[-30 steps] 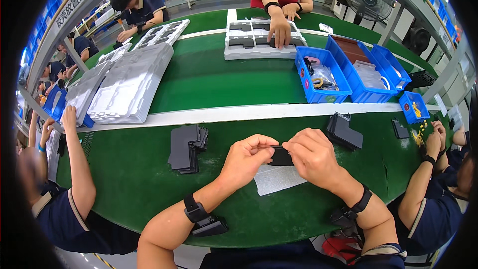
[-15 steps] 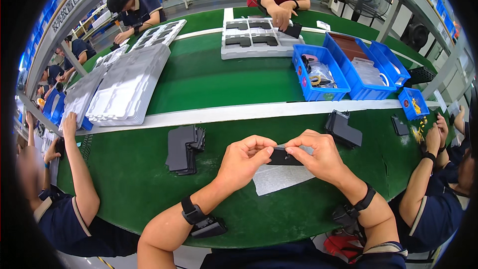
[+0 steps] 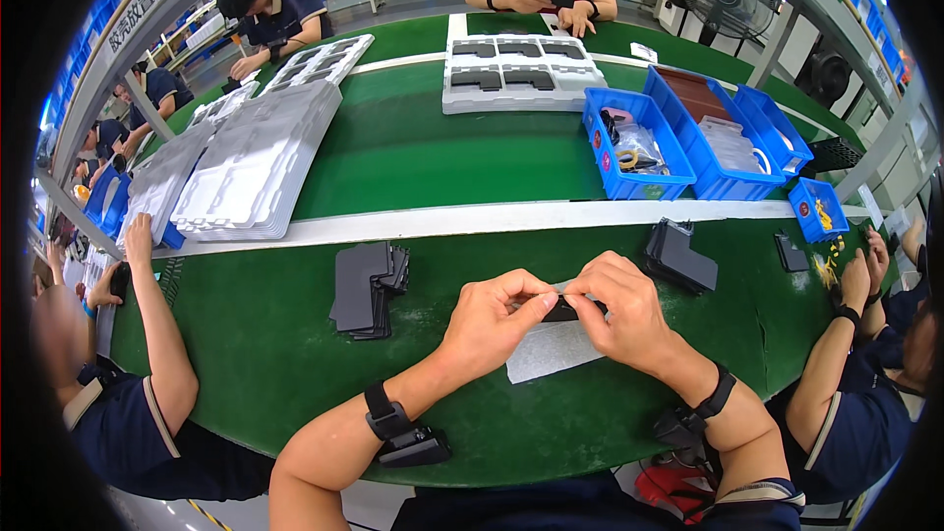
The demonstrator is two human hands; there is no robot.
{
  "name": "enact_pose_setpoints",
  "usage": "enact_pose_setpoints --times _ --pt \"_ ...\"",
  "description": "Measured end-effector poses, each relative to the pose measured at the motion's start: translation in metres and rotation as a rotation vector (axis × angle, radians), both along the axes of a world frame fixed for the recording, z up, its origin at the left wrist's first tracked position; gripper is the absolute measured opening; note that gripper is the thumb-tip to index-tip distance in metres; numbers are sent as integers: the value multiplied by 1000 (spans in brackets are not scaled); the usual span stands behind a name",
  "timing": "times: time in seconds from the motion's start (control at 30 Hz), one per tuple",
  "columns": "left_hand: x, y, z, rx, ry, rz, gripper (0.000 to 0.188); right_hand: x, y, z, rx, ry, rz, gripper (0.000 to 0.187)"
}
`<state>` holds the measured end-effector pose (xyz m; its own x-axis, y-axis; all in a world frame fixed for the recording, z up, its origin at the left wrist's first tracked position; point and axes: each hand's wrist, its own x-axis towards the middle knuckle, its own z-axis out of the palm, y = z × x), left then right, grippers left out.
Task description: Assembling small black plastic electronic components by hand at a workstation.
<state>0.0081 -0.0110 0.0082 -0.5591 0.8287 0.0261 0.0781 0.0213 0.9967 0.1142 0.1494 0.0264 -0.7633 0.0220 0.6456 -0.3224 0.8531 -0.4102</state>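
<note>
My left hand (image 3: 495,320) and my right hand (image 3: 621,313) meet in front of me, thumbs and forefingers pinched. Between the fingertips is something thin and too small to make out. Directly below them a dark flat piece (image 3: 561,311) shows in part, mostly covered by my fingers. Under it lies a pale grey sheet (image 3: 551,352) on the green tabletop. To the left of my hands stands a stack of black L-shaped flat parts (image 3: 362,287). A second group of similar black parts (image 3: 680,258) lies beyond my right hand.
Across a white strip (image 3: 393,226) stand stacked white trays (image 3: 241,172) at left and a white tray of black parts (image 3: 472,98) at the back. Blue bins (image 3: 637,180) stand at right, with a small blue bin (image 3: 818,226) nearer. Co-workers sit on both sides and opposite.
My fingertips have drawn closer together and cover more of the dark piece. Opposite, the person in red has pulled back from the tray with a black part in hand.
</note>
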Motion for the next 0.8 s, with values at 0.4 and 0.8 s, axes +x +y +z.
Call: enact_pose_setpoints --times 0.4,0.8 --pt "-5 -2 2 -5 -151 41 15 -1 3 -10 -248 -192 -75 11" --pt "2 1 4 36 46 115 12 -1 -12 -9 151 91 -84 16"
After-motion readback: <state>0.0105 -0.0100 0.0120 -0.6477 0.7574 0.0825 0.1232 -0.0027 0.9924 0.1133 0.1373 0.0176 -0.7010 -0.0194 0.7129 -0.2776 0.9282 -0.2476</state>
